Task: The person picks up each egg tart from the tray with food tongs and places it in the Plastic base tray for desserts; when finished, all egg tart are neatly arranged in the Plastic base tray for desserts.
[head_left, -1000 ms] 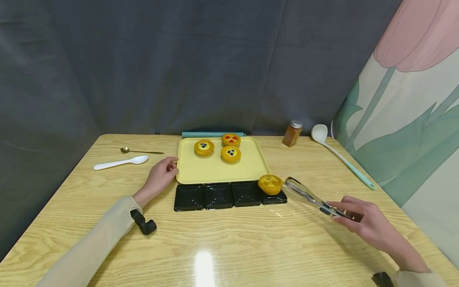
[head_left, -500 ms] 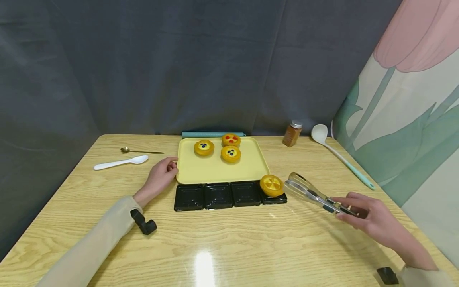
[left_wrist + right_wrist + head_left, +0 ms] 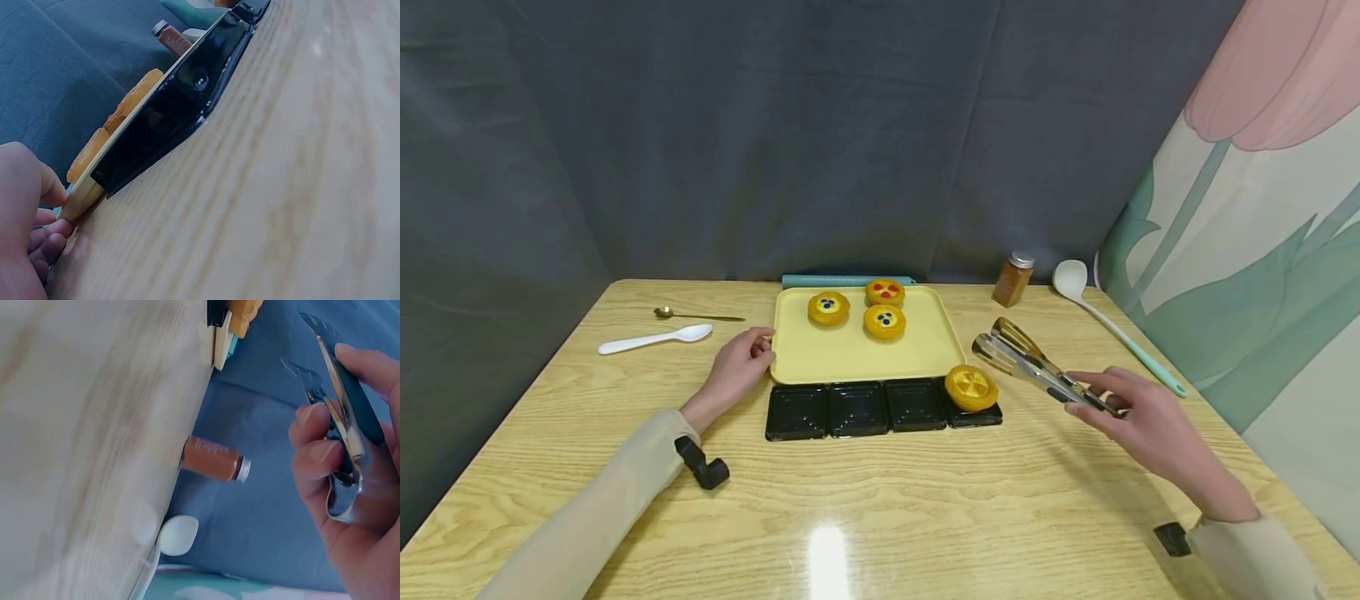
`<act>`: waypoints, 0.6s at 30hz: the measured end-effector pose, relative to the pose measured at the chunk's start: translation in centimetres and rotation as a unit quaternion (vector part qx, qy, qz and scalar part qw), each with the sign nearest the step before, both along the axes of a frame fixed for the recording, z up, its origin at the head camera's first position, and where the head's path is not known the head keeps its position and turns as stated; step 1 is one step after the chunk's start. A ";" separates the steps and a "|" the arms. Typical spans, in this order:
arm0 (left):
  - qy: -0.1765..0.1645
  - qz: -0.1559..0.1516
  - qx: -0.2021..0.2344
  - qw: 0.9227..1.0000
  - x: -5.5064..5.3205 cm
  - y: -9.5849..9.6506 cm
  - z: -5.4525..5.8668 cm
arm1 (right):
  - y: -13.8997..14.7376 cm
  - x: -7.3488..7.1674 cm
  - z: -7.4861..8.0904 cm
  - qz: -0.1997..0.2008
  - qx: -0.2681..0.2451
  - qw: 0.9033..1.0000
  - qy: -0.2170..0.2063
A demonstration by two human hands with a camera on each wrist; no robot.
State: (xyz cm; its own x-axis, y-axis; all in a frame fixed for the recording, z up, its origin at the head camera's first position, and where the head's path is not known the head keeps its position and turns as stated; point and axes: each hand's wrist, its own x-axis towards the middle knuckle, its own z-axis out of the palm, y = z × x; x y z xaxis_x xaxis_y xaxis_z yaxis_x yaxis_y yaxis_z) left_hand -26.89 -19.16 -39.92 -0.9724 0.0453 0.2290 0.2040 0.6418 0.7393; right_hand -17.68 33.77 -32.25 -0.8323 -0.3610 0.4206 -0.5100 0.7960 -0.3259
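Observation:
My left hand (image 3: pixel 741 364) holds the left rim of a yellow tray (image 3: pixel 812 358); in the left wrist view its fingers (image 3: pixel 53 234) are at the tray's corner. Three egg tarts sit on the tray: two with dark berries, a left one (image 3: pixel 828 308) and a right one (image 3: pixel 884 322), and one with red pieces (image 3: pixel 885 292). Another tart with yellow wedges (image 3: pixel 972 389) rests in the rightmost compartment of a black tray (image 3: pixel 857 410). My right hand (image 3: pixel 1142 425) grips metal food tongs (image 3: pixel 1037 367), raised above and right of that tart, arms apart, nothing between them.
Left of the yellow tray lie a white spoon (image 3: pixel 655 339) and a thin metal spoon (image 3: pixel 700 317). Behind it is a teal roll (image 3: pixel 842 281). At the back right stand a spice jar (image 3: pixel 1012 279) and a ladle (image 3: pixel 1105 325). A dark curtain (image 3: pixel 775 142) closes the back.
The tongs have let go of the wedge-topped tart, which has settled face up in the rightmost compartment. My right hand has lifted the tongs up and away. The left hand stays put.

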 end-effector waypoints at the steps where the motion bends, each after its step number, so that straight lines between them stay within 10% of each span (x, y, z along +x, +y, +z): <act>1: 0.000 0.000 0.000 1.000 0.0 0.0 0.0 | -0.2 -0.3 0.0 0.000 0.005 1.000 0.006; 18: -0.006 0.007 -0.003 1.000 -0.1 0.1 -0.1 | -4.5 -6.3 0.2 0.040 0.046 0.998 0.032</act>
State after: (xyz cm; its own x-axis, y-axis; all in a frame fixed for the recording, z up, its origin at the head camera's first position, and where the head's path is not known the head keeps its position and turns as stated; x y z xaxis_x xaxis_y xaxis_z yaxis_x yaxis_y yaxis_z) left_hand -26.95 -19.09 -40.05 -0.9756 0.0334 0.2168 0.1862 0.6486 0.7380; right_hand -23.97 29.24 -32.09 -0.7720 -0.4640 0.4345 -0.5901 0.7773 -0.2183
